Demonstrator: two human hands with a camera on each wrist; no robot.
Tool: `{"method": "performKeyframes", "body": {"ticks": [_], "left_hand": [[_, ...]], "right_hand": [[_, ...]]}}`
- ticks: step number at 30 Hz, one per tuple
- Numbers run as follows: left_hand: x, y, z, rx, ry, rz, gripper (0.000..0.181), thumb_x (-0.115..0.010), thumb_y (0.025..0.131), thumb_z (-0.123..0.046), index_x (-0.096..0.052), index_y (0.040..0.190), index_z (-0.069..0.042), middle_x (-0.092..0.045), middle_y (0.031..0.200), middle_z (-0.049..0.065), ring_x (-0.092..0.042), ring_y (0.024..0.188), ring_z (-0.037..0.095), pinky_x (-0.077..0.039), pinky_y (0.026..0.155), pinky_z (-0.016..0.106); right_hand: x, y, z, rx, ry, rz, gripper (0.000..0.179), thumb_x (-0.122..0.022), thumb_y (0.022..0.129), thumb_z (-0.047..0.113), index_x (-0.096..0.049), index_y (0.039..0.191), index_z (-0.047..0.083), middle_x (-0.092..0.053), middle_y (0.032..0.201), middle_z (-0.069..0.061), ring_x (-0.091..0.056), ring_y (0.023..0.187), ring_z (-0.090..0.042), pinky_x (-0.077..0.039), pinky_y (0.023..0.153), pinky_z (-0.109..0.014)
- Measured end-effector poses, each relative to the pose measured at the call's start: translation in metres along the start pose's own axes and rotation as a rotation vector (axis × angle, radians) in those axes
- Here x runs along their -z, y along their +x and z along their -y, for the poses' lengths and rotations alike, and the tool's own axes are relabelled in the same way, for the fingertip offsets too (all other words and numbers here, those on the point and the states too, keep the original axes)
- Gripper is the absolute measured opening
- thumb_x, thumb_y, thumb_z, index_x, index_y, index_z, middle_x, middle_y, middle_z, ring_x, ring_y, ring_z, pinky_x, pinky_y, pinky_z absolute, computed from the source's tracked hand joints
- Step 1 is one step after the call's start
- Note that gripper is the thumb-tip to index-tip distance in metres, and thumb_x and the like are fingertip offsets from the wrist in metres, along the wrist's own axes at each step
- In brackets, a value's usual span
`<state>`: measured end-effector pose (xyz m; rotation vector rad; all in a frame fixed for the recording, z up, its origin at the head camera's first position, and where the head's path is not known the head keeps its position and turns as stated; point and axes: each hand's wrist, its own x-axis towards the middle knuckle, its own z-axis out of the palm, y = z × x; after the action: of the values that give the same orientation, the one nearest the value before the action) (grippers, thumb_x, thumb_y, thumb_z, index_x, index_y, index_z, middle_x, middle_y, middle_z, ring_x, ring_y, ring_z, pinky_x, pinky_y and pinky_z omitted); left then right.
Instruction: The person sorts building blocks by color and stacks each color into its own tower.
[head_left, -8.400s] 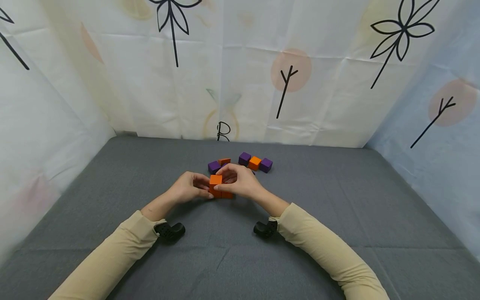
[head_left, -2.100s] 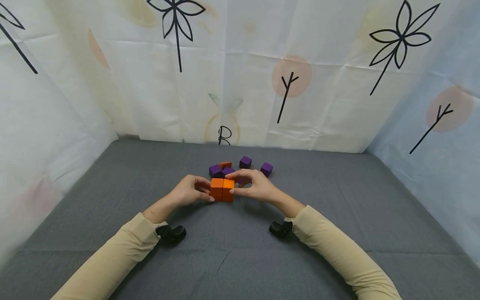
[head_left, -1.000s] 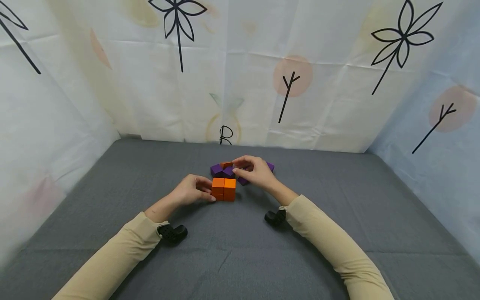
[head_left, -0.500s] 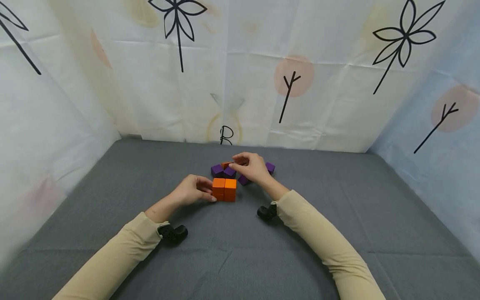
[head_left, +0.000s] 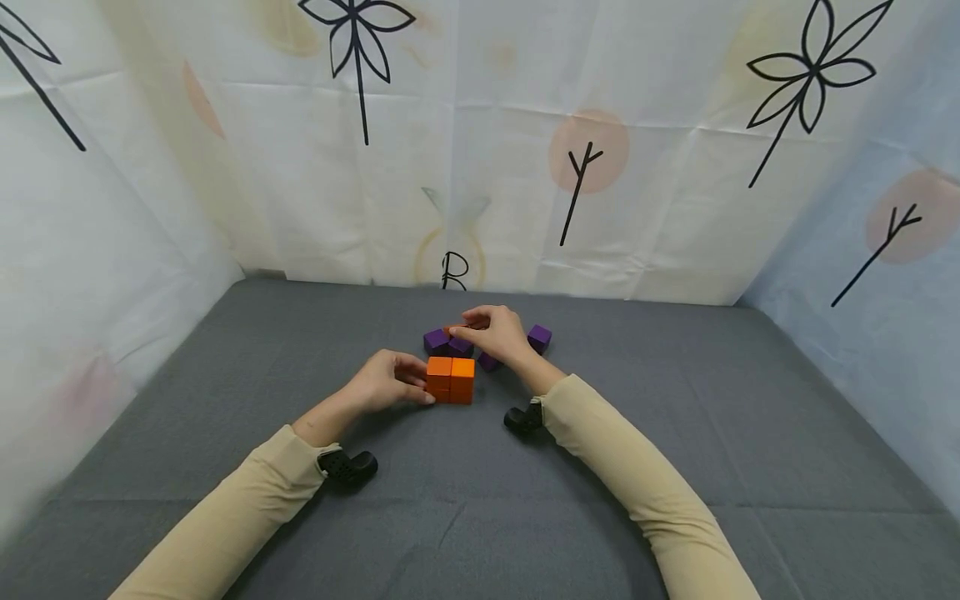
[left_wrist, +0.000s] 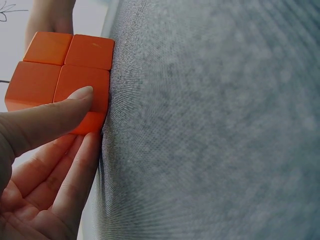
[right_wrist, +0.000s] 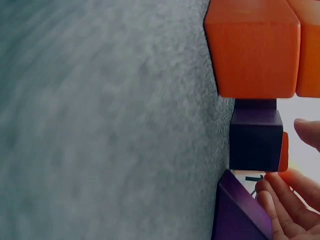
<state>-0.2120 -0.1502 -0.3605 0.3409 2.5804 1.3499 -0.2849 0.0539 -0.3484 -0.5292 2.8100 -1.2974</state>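
Observation:
A two-by-two wall of orange cubes (head_left: 451,380) stands on the grey cloth, two below and two on top. My left hand (head_left: 378,387) holds its left side, the thumb (left_wrist: 75,107) on the near face of a lower cube and the fingers (left_wrist: 82,165) at its side. Behind the wall, my right hand (head_left: 498,333) reaches over the purple cubes (head_left: 436,342), close to an orange piece (right_wrist: 284,150) mostly hidden behind a purple cube (right_wrist: 256,142). Thumb and fingers of that hand are spread apart, and I see no grip on the piece.
A purple cube (head_left: 538,337) sits right of my right hand, and another purple block (head_left: 489,361) lies partly under its wrist. White patterned fabric (head_left: 495,167) hangs along the back edge of the grey cloth (head_left: 615,500).
The orange stack gained an upper right cube; the orange cube from the back right is gone from there. My right hand let go of the stack and moved back, then left. My left hand stays.

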Motion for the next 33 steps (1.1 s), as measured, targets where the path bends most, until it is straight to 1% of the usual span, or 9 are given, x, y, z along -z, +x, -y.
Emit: {"method": "performKeyframes", "body": {"ticks": [5,12,16,19,22,26,31,33], "left_hand": [[0.000,0.000,0.000,0.009,0.002,0.001,0.037,-0.079,0.079,-0.012,-0.067,0.111,0.001,-0.071,0.102,0.012,-0.064,0.092,0.017,-0.053,0.079,0.033],[0.000,0.000,0.000,0.016,-0.004,-0.007,0.036,-0.079,0.079,-0.011,-0.068,0.111,0.000,-0.071,0.103,0.012,-0.065,0.092,0.017,-0.053,0.080,0.033],[0.000,0.000,0.000,0.014,-0.013,-0.003,0.036,-0.079,0.079,-0.010,-0.068,0.111,0.001,-0.071,0.104,0.013,-0.065,0.092,0.018,-0.053,0.080,0.033],[0.000,0.000,0.001,0.016,-0.020,0.002,0.037,-0.079,0.079,-0.010,-0.067,0.112,0.001,-0.070,0.104,0.013,-0.065,0.091,0.017,-0.054,0.079,0.033],[0.000,0.000,0.000,0.019,-0.029,0.003,0.037,-0.079,0.078,-0.010,-0.067,0.112,0.001,-0.070,0.104,0.014,-0.065,0.091,0.018,-0.054,0.079,0.032],[0.001,0.000,0.000,0.023,-0.027,0.001,0.036,-0.079,0.078,-0.009,-0.068,0.111,0.000,-0.071,0.104,0.013,-0.066,0.091,0.017,-0.054,0.079,0.032],[0.001,-0.001,-0.001,0.031,-0.025,-0.002,0.035,-0.079,0.078,-0.009,-0.068,0.111,-0.001,-0.071,0.102,0.011,-0.065,0.090,0.016,-0.054,0.079,0.032],[0.001,-0.001,-0.001,0.024,-0.021,0.002,0.036,-0.079,0.078,-0.009,-0.068,0.111,-0.001,-0.071,0.102,0.011,-0.065,0.089,0.016,-0.054,0.079,0.033]], "right_hand": [[-0.003,0.002,0.004,-0.040,-0.014,-0.008,0.046,-0.074,0.084,0.032,-0.067,0.119,0.004,-0.070,0.112,-0.010,-0.066,0.103,-0.023,-0.053,0.088,-0.037],[-0.007,0.004,0.010,-0.107,-0.124,-0.018,0.046,-0.074,0.083,0.038,-0.069,0.115,0.005,-0.071,0.109,-0.010,-0.065,0.101,-0.024,-0.053,0.087,-0.036],[-0.009,0.005,0.011,-0.130,-0.151,-0.035,0.042,-0.075,0.082,0.040,-0.073,0.108,0.007,-0.072,0.104,-0.008,-0.066,0.096,-0.023,-0.054,0.082,-0.035],[-0.009,0.006,0.010,-0.141,-0.159,-0.046,0.039,-0.075,0.081,0.042,-0.076,0.102,0.010,-0.073,0.101,-0.007,-0.066,0.092,-0.022,-0.054,0.079,-0.034],[-0.009,0.007,0.010,-0.149,-0.158,-0.052,0.037,-0.075,0.081,0.042,-0.076,0.100,0.011,-0.074,0.099,-0.006,-0.066,0.090,-0.021,-0.054,0.077,-0.033],[-0.008,0.007,0.009,-0.150,-0.148,-0.053,0.035,-0.073,0.083,0.038,-0.075,0.102,0.009,-0.073,0.099,-0.007,-0.066,0.088,-0.022,-0.054,0.076,-0.034],[-0.008,0.006,0.008,-0.153,-0.123,-0.046,0.034,-0.071,0.086,0.033,-0.073,0.108,0.008,-0.072,0.103,-0.009,-0.066,0.092,-0.023,-0.054,0.079,-0.034],[-0.009,0.006,0.008,-0.154,-0.110,-0.055,0.034,-0.070,0.086,0.032,-0.072,0.109,0.008,-0.072,0.104,-0.008,-0.065,0.092,-0.022,-0.054,0.080,-0.034]]}}
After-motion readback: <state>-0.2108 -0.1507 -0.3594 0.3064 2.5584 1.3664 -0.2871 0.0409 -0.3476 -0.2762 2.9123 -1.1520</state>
